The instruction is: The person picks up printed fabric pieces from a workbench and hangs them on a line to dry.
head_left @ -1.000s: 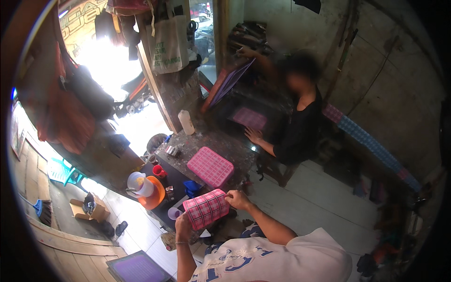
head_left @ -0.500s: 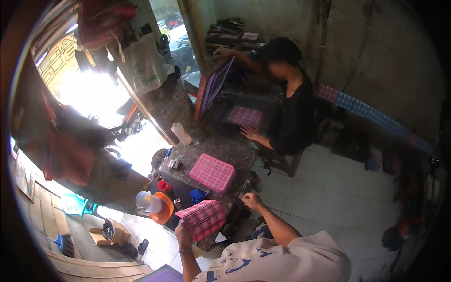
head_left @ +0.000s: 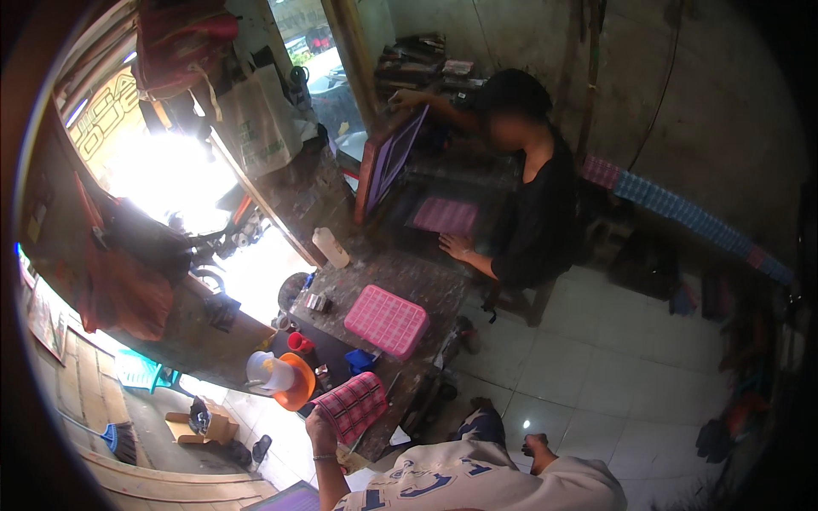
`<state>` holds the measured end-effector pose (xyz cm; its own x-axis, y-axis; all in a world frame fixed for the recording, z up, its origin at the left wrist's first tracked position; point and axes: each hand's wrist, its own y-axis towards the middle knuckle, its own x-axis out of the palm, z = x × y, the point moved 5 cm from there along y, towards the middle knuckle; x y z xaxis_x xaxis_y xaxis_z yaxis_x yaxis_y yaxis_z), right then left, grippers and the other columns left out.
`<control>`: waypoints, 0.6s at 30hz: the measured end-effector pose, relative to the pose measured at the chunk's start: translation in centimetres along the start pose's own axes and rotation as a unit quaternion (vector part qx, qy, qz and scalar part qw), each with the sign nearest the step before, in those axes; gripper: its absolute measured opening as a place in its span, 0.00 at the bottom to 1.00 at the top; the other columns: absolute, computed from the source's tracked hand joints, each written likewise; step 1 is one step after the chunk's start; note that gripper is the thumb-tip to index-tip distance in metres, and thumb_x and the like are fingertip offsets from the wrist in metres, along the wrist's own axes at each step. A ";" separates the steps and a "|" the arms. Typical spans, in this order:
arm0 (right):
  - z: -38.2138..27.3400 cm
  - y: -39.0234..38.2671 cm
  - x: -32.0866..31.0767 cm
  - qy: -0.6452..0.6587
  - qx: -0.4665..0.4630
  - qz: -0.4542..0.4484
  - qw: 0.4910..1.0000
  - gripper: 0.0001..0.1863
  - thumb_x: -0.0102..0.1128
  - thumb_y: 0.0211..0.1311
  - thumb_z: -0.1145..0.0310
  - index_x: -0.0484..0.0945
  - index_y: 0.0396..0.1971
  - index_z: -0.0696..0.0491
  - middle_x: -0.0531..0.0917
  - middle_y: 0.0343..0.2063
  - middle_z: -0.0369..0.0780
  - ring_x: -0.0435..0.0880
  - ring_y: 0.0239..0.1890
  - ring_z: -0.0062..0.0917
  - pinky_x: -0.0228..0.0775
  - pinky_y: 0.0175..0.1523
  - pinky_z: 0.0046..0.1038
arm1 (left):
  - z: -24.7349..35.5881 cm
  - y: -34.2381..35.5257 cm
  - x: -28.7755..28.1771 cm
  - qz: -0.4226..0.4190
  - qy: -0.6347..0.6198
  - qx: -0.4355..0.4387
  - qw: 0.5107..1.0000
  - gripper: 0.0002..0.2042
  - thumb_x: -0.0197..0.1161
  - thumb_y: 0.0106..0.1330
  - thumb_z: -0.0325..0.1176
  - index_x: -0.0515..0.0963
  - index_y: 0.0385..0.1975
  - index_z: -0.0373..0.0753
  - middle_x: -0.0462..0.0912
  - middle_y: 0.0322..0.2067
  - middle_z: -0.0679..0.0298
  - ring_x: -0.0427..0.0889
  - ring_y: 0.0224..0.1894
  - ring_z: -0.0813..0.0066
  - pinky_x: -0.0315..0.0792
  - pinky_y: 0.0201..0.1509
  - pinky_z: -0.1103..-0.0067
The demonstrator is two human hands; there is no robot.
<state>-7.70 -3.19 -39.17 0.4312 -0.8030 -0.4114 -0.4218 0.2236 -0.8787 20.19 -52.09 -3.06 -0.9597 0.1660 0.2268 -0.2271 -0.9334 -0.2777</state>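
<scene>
Over the counter's (head_left: 430,281) near end, the left hand (head_left: 322,433) gripped a pink plaid sheet (head_left: 351,406), seemingly light, flexible and best held by its edges, while the right hand (head_left: 537,451) hung apparently empty, loosely curled.

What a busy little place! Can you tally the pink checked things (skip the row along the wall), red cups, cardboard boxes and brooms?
Pink checked things: 3 (sheet in the left hand, thick slab on the table, piece by the co-worker's hand)
Red cups: 1
Cardboard boxes: 1
Brooms: 1
Total: 6
</scene>
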 end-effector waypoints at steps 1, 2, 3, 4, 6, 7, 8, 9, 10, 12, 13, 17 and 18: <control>-0.7 -0.1 0.7 0.012 -0.031 -0.012 0.999 0.08 0.54 0.51 0.75 0.77 0.29 0.63 0.81 0.24 0.46 0.82 0.21 0.36 0.76 0.22 0.35 | 0.1 0.1 0.4 -0.008 -0.006 0.004 1.000 0.14 0.47 0.67 0.36 0.74 0.38 0.31 0.80 0.34 0.61 0.80 0.34 0.73 0.75 0.42 0.77; -1.6 -0.3 1.3 0.011 -0.043 -0.002 0.999 0.08 0.54 0.50 0.74 0.77 0.29 0.63 0.81 0.23 0.46 0.82 0.21 0.35 0.76 0.22 0.35 | 0.1 0.2 0.7 -0.009 -0.009 0.003 1.000 0.14 0.47 0.67 0.36 0.74 0.38 0.31 0.80 0.34 0.60 0.80 0.34 0.73 0.75 0.42 0.77; -2.7 -0.5 1.9 0.008 -0.052 0.012 0.999 0.08 0.55 0.50 0.74 0.77 0.28 0.63 0.81 0.23 0.46 0.82 0.21 0.35 0.76 0.22 0.35 | 0.1 0.4 1.2 -0.023 -0.027 -0.003 0.999 0.14 0.47 0.67 0.36 0.74 0.38 0.31 0.80 0.34 0.60 0.80 0.34 0.72 0.75 0.42 0.76; -4.1 -0.8 2.7 0.014 -0.075 0.006 0.997 0.07 0.54 0.50 0.74 0.77 0.28 0.62 0.81 0.23 0.46 0.82 0.20 0.33 0.76 0.22 0.33 | 0.0 0.6 1.5 -0.031 -0.042 -0.014 0.999 0.13 0.47 0.67 0.35 0.74 0.38 0.31 0.80 0.34 0.60 0.80 0.34 0.72 0.75 0.42 0.76; -7.9 -1.6 4.5 0.039 -0.124 -0.041 0.991 0.07 0.54 0.51 0.74 0.76 0.26 0.62 0.80 0.21 0.45 0.81 0.19 0.31 0.75 0.21 0.29 | -0.1 0.9 1.9 -0.043 -0.050 -0.020 0.998 0.13 0.47 0.67 0.35 0.74 0.38 0.31 0.80 0.34 0.60 0.80 0.34 0.72 0.75 0.42 0.76; -9.8 -2.1 5.2 0.056 -0.148 -0.077 0.984 0.06 0.53 0.51 0.74 0.76 0.25 0.62 0.80 0.21 0.44 0.81 0.18 0.29 0.75 0.21 0.27 | -0.2 1.1 1.9 -0.047 -0.043 -0.015 0.998 0.13 0.47 0.67 0.35 0.74 0.38 0.32 0.80 0.34 0.61 0.80 0.34 0.71 0.75 0.41 0.76; -11.6 -2.8 5.8 0.052 -0.177 -0.098 0.978 0.06 0.52 0.51 0.74 0.76 0.25 0.61 0.80 0.21 0.43 0.80 0.18 0.27 0.74 0.21 0.25 | -0.3 1.3 1.8 -0.051 -0.035 -0.011 0.998 0.12 0.47 0.67 0.35 0.73 0.38 0.32 0.80 0.34 0.61 0.80 0.34 0.71 0.75 0.41 0.75; -13.5 -3.4 6.1 0.047 -0.203 -0.108 0.972 0.06 0.52 0.51 0.74 0.75 0.24 0.61 0.80 0.20 0.42 0.80 0.18 0.26 0.74 0.20 0.24 | -0.4 1.5 1.6 -0.051 -0.007 0.008 0.999 0.12 0.47 0.67 0.35 0.73 0.38 0.32 0.80 0.34 0.61 0.80 0.34 0.71 0.75 0.40 0.75; -15.0 -4.0 6.4 0.042 -0.218 -0.119 0.968 0.06 0.52 0.51 0.74 0.75 0.24 0.61 0.80 0.20 0.42 0.80 0.19 0.25 0.74 0.20 0.24 | -0.3 1.7 1.4 -0.051 0.022 0.027 0.998 0.13 0.47 0.67 0.35 0.73 0.38 0.32 0.80 0.34 0.61 0.80 0.34 0.71 0.75 0.40 0.75; -17.6 -5.2 6.7 0.037 -0.249 -0.136 0.958 0.06 0.52 0.51 0.73 0.75 0.24 0.61 0.80 0.20 0.42 0.80 0.19 0.24 0.73 0.20 0.24 | 0.2 1.8 1.0 -0.062 0.141 0.118 0.981 0.13 0.48 0.67 0.36 0.73 0.38 0.32 0.79 0.33 0.62 0.80 0.34 0.71 0.75 0.40 0.75; -18.4 -5.6 6.7 0.038 -0.253 -0.139 0.957 0.06 0.52 0.51 0.73 0.75 0.24 0.61 0.80 0.20 0.42 0.80 0.20 0.24 0.73 0.20 0.23 | 0.7 1.5 1.1 -0.073 0.228 0.188 0.953 0.13 0.48 0.67 0.36 0.73 0.38 0.32 0.79 0.33 0.62 0.80 0.34 0.71 0.75 0.40 0.76; -18.8 -5.7 6.8 0.027 -0.235 -0.140 0.962 0.06 0.52 0.52 0.73 0.75 0.24 0.61 0.79 0.20 0.42 0.80 0.19 0.23 0.72 0.19 0.23 | 0.8 1.3 -0.1 -0.013 0.293 0.139 0.946 0.12 0.48 0.67 0.36 0.73 0.38 0.33 0.79 0.32 0.63 0.79 0.33 0.73 0.75 0.39 0.77; -18.2 -5.2 6.7 0.025 -0.227 -0.134 0.964 0.06 0.52 0.52 0.73 0.75 0.24 0.61 0.79 0.20 0.42 0.80 0.18 0.24 0.72 0.19 0.23 | 0.8 1.2 0.0 -0.032 0.240 0.125 0.962 0.12 0.48 0.67 0.36 0.74 0.37 0.34 0.79 0.32 0.63 0.79 0.33 0.74 0.75 0.39 0.77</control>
<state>-17.16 -19.82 -32.99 0.5392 -0.8265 -0.1618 -0.6111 -0.2517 -0.7505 20.03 -53.48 -2.61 -0.9248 0.2967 -0.2381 -0.2980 -0.9541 -0.0314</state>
